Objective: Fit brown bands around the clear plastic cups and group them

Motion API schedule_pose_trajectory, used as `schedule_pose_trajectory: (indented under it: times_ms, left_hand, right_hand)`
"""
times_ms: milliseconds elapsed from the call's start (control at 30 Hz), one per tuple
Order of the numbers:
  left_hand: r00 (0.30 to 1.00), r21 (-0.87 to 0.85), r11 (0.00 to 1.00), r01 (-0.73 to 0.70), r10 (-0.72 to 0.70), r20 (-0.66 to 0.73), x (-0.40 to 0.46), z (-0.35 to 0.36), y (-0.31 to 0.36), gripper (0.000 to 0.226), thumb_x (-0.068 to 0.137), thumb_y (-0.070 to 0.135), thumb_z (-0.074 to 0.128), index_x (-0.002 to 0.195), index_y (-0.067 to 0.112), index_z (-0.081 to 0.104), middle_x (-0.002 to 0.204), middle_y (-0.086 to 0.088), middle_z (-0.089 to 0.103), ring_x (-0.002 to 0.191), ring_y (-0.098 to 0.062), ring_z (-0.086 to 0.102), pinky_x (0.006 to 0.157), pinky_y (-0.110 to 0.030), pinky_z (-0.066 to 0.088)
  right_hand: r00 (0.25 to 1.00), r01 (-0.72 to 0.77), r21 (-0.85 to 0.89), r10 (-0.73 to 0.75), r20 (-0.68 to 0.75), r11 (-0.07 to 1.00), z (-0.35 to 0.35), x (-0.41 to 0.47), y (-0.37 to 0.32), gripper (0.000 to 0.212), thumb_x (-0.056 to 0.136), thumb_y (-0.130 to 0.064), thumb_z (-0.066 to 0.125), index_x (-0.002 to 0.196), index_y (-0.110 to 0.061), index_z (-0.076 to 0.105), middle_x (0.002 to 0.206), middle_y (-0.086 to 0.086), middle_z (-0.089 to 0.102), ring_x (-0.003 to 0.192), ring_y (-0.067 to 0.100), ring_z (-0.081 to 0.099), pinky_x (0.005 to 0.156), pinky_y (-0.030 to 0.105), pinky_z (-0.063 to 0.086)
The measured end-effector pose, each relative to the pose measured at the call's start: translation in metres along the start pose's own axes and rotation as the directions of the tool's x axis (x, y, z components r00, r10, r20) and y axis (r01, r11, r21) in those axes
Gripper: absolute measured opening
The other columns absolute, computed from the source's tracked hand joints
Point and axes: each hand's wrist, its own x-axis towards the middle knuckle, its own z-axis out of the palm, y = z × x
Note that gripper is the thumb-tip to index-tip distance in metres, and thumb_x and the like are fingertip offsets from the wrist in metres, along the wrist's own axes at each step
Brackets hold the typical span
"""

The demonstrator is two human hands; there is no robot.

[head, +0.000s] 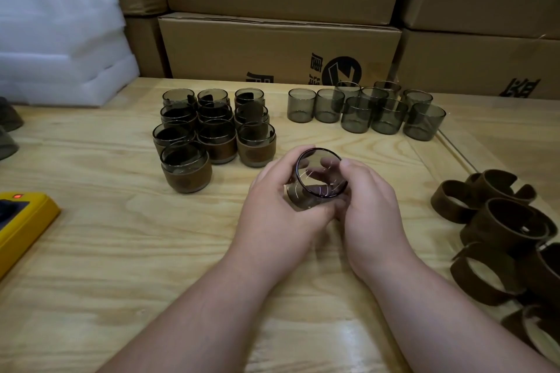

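Note:
I hold one smoky clear cup tilted over the middle of the wooden table, its mouth facing me. My left hand grips its left side and base. My right hand grips its right side, thumb at the rim. I see no band on this cup. Several banded cups stand grouped at the back left. Several bare cups stand at the back right. A heap of brown bands lies at the right edge.
Stacked cardboard boxes wall off the back of the table. White foam sheets are piled at the back left. A yellow device with a red light lies at the left edge.

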Motion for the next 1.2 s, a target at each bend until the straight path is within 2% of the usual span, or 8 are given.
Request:
schedule_pose_trajectory:
  times_ms: [133,267,567,700,833,967,1100,1200]
  left_hand:
    - [1.000,-0.090,0.996,0.020,-0.021,-0.006,0.002,-0.001,-0.001,0.062,0.070,0.028,0.088,0.124,0.046,0.064,0.121,0.008,0.070,0.108,-0.022,0.071,0.096,-0.049,0.057]
    - [1.000,-0.161,0.987,0.004,-0.006,-0.014,0.002,-0.002,-0.002,0.051,0.073,0.017,0.078,0.117,0.041,0.068,0.114,0.005,0.074,0.101,-0.018,0.072,0.089,-0.048,0.061]
    - [0.991,0.243,0.961,-0.134,0.131,0.032,0.000,0.001,0.002,0.053,0.081,0.014,0.069,0.124,0.045,0.061,0.119,0.024,0.064,0.123,0.002,0.052,0.110,-0.033,0.042]
    - [0.991,0.272,0.954,-0.128,0.115,0.064,-0.002,0.001,0.001,0.064,0.078,0.016,0.071,0.129,0.052,0.056,0.121,0.027,0.058,0.121,0.007,0.047,0.112,-0.024,0.036]
    - [0.987,0.243,0.958,-0.150,0.132,0.089,-0.005,0.002,-0.001,0.062,0.075,0.018,0.072,0.126,0.051,0.059,0.123,0.033,0.058,0.123,0.013,0.043,0.107,-0.010,0.030]
    - [0.975,0.265,0.946,-0.187,0.148,0.163,-0.004,0.001,0.000,0.066,0.072,0.012,0.075,0.129,0.043,0.063,0.125,0.025,0.061,0.126,-0.003,0.049,0.106,-0.010,0.030]
    - [0.970,0.275,0.943,-0.186,0.132,0.202,-0.006,0.000,0.001,0.073,0.069,0.021,0.086,0.133,0.045,0.060,0.124,0.028,0.057,0.124,-0.001,0.045,0.107,-0.014,0.033]
    - [0.967,0.225,0.955,-0.191,0.143,0.211,-0.007,-0.001,0.002,0.080,0.066,0.024,0.094,0.133,0.049,0.058,0.126,0.032,0.055,0.127,0.005,0.045,0.106,-0.007,0.031]
  right_hand:
    - [0.997,-0.034,0.023,0.033,0.072,0.999,-0.001,0.000,0.000,0.023,0.098,-0.016,0.053,0.114,-0.013,0.069,0.108,0.012,0.077,0.087,0.025,0.077,0.062,0.027,0.058]
    - [0.988,0.044,-0.079,-0.031,0.153,0.996,-0.001,-0.001,0.004,0.046,0.081,-0.022,0.064,0.126,-0.012,0.062,0.114,0.009,0.076,0.101,0.030,0.075,0.079,0.034,0.061]
    - [0.975,0.221,-0.348,-0.200,0.094,0.911,0.001,-0.004,0.007,0.059,0.062,-0.039,0.088,0.115,-0.024,0.067,0.108,-0.009,0.075,0.104,0.006,0.070,0.091,0.025,0.055]
    - [0.992,0.130,-0.295,-0.126,0.030,0.947,-0.001,0.000,0.004,0.060,0.053,-0.042,0.092,0.103,-0.021,0.067,0.100,-0.001,0.077,0.095,0.013,0.074,0.090,0.039,0.060]
    - [0.994,0.095,-0.273,-0.108,-0.031,0.957,-0.001,0.000,0.002,0.066,0.045,-0.058,0.087,0.095,-0.021,0.066,0.094,-0.001,0.077,0.089,0.014,0.075,0.080,0.035,0.060]
    - [0.994,0.040,-0.258,-0.065,-0.090,0.965,-0.003,0.002,-0.002,0.053,0.051,-0.065,0.083,0.075,-0.023,0.062,0.072,-0.004,0.072,0.069,0.011,0.069,0.065,0.031,0.056]
    - [0.987,-0.071,-0.206,0.039,-0.156,0.976,-0.006,0.006,-0.008,0.042,0.079,-0.054,0.078,0.065,-0.018,0.062,0.070,0.006,0.067,0.070,0.025,0.067,0.069,0.053,0.060]
    - [0.963,-0.167,-0.145,0.130,-0.235,0.975,-0.008,0.007,-0.015,0.039,0.093,-0.054,0.065,0.069,-0.024,0.074,0.071,0.005,0.076,0.071,0.025,0.077,0.057,0.041,0.061]
